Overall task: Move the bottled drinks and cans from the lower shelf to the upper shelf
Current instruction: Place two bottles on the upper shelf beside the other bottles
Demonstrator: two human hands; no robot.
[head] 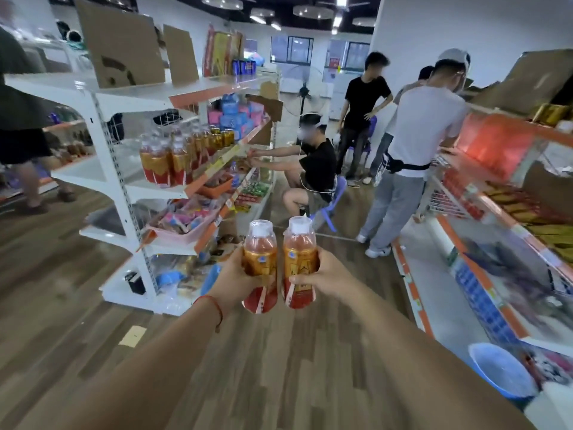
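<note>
My left hand [231, 282] grips an orange-and-red drink bottle [259, 252] with a white cap, held upright over the aisle floor. My right hand [319, 276] grips a second matching bottle [299, 252] right beside it, the two nearly touching. On the left shelving unit, an upper shelf [167, 189] carries a row of the same bottles [156, 161] and, further back, gold cans [221, 138]. The shelf stands ahead and to the left of both hands, well out of reach.
Below that shelf lie trays of snacks [183, 218]. A person sits on a purple stool [328, 206] in the aisle and others stand behind. A second shelving unit [496, 218] lines the right side, with a blue basin [499, 370] at its foot.
</note>
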